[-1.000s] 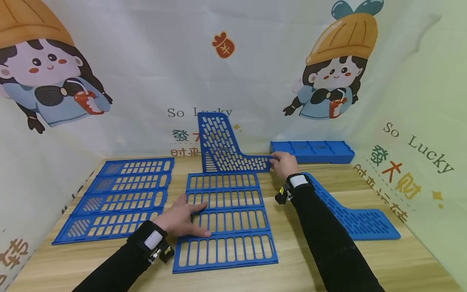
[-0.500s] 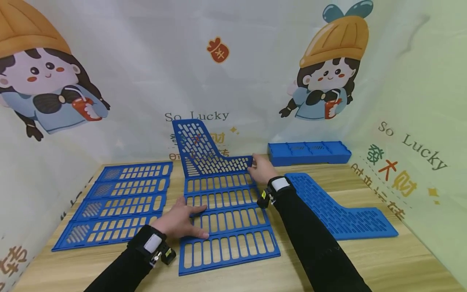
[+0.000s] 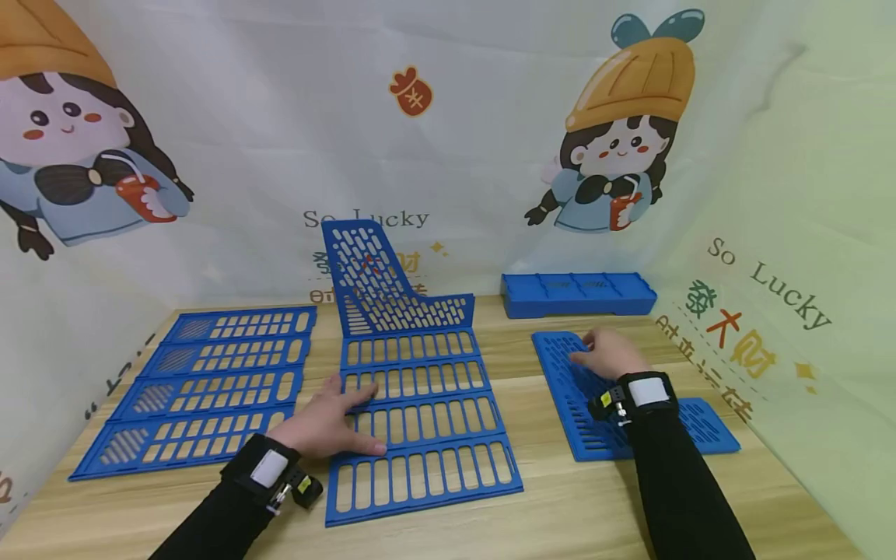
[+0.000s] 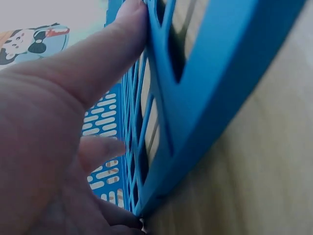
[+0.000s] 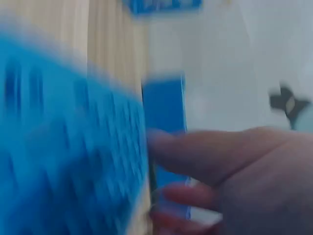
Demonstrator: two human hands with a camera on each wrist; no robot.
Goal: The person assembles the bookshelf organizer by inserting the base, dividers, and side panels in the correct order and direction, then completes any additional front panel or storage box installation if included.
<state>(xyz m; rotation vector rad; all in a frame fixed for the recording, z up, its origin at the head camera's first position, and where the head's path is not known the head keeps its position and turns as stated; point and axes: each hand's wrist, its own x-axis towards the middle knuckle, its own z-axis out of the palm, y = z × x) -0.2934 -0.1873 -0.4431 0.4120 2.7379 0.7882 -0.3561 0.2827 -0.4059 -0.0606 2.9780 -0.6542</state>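
Observation:
A blue slotted panel in several hinged-looking strips [image 3: 423, 405] lies flat in the middle of the table in the head view. My left hand [image 3: 329, 424] rests on its left side, thumb and fingers spread; the left wrist view shows them against the slotted bars. Standing at its far end is a blue perforated L-shaped panel [image 3: 378, 288], which no hand touches. To the right, another blue L-shaped panel [image 3: 560, 373] lies flat. My right hand [image 3: 616, 356] is at its upper right edge, the fingers loosely bent. In the blurred right wrist view, the thumb is close to that edge.
Several blue slotted strips [image 3: 224, 362] lie in a row on the left of the wooden table [image 3: 532, 513]. A long blue ridged piece [image 3: 577, 299] sits at the back right. A printed cloth [image 3: 462, 155] hangs behind the table.
My right hand has let go of the upright L-shaped panel and moved right to the flat one. The upright panel first came left and now stands unheld. My left hand stays on the slotted panel.

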